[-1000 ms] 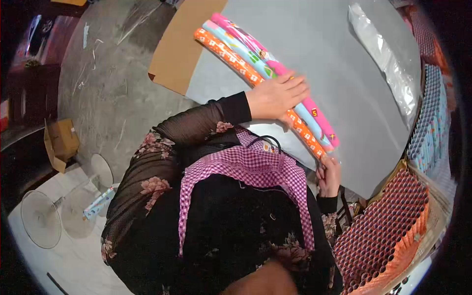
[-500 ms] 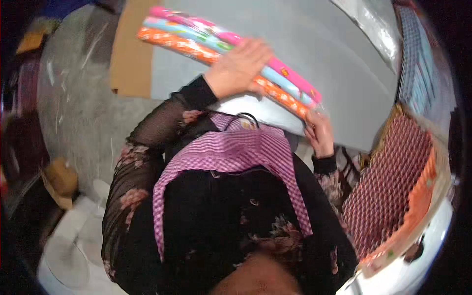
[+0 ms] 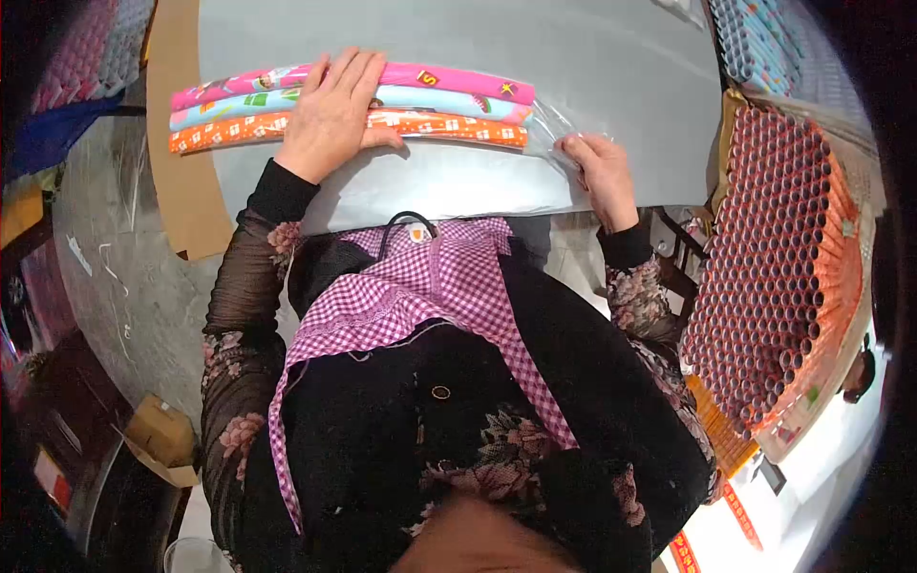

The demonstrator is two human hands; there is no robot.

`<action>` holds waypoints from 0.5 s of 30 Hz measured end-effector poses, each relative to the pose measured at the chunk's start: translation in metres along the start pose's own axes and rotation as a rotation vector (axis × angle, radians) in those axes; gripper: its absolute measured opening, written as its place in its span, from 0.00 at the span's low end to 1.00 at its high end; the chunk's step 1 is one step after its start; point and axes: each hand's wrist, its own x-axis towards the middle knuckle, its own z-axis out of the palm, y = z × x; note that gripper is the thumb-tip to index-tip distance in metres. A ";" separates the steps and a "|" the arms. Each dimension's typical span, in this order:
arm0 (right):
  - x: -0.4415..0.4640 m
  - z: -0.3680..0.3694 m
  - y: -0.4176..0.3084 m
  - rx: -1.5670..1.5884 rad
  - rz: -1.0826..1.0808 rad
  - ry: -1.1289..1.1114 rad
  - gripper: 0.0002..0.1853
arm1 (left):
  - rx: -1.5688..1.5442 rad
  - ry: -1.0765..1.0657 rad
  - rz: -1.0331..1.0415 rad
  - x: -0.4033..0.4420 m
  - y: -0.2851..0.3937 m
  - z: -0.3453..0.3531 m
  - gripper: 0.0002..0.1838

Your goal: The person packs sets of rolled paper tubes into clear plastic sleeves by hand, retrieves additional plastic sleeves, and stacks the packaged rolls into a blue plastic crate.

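Observation:
Three rolls of patterned wrapping paper lie side by side on a grey tabletop (image 3: 630, 86): a pink roll (image 3: 449, 78), a light blue roll (image 3: 435, 99) and an orange roll (image 3: 449, 126). A clear plastic sleeve (image 3: 549, 119) encloses them, its loose end reaching past the rolls on the right. My left hand (image 3: 330, 119) rests flat across the rolls, fingers stretched out, covering part of all three. At the sleeve's right end, my right hand (image 3: 604, 174) is closed in a pinch on the plastic, apart from the paper itself.
Brown cardboard (image 3: 172, 196) runs along the table's left edge. To the right stands a large pack of red-patterned rolls (image 3: 764, 267), ends up, with light blue rolls (image 3: 759, 48) behind it. An opened cardboard box (image 3: 162, 435) sits on the lower left.
In view, the rolls have shifted left and swung from a slant to nearly level. My left hand has spread flat over them, while my right hand still pinches the sleeve's end, now stretched out from the rolls.

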 end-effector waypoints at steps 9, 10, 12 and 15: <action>0.010 -0.027 0.036 0.005 -0.204 0.019 0.11 | 0.040 -0.017 0.017 0.001 0.001 -0.006 0.57; 0.008 -0.036 0.034 0.004 -0.152 0.040 0.11 | 0.058 -0.023 0.017 0.001 0.001 -0.006 0.57; 0.004 -0.057 0.032 0.016 -0.116 0.088 0.11 | 0.060 -0.039 0.012 0.003 0.000 -0.008 0.56; 0.005 -0.091 0.039 0.198 -0.092 0.250 0.10 | 0.124 -0.059 0.007 0.003 0.002 -0.009 0.56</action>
